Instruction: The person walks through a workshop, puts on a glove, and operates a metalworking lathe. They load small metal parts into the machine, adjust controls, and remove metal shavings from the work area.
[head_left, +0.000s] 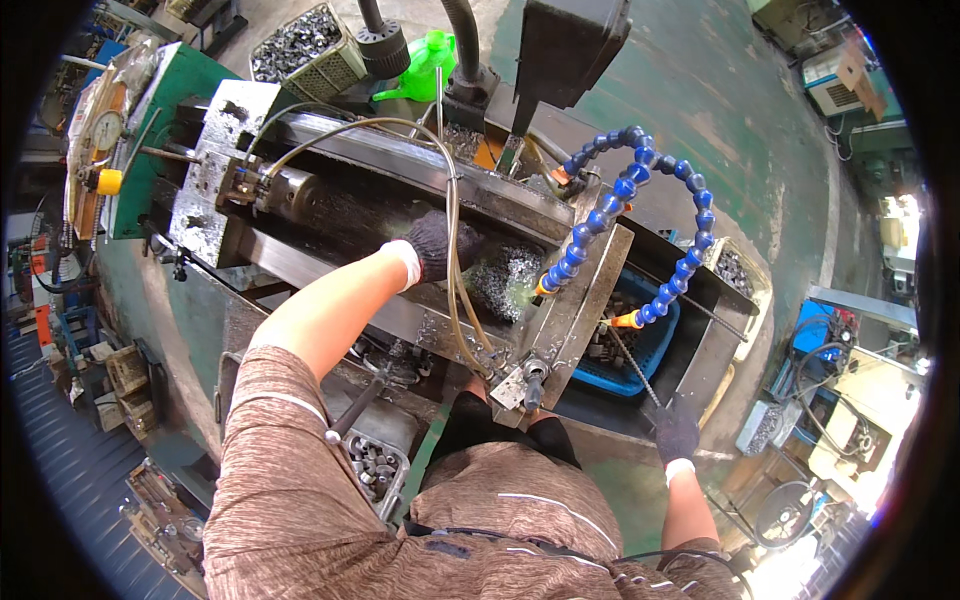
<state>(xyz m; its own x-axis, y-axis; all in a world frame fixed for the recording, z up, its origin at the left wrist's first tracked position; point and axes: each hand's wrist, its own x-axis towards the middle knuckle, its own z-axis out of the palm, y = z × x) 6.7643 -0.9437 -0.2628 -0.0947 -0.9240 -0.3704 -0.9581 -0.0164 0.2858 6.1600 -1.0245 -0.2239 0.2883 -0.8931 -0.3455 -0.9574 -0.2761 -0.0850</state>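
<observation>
My left hand (439, 244), in a dark knit glove, is over the bed of a metalworking machine, behind two thin coolant hoses (451, 210). Its fingers are partly hidden, so what it holds cannot be told. Just right of it lies a heap of metal chips (511, 281). My right hand (677, 431), gloved and blurred, is at the lower end of a thin ribbed metal rod (636, 367); a grip on it cannot be made out. That rod slants over a blue plastic basket (628, 386) with metal parts inside.
Blue segmented coolant hoses (590, 229) with orange nozzles arch over the steel cross-block (592, 289). A cylindrical chuck (291, 196) sits at left. A lever handle (532, 390) stands close to my body. Crates of metal parts (322, 71), (375, 472) flank the machine.
</observation>
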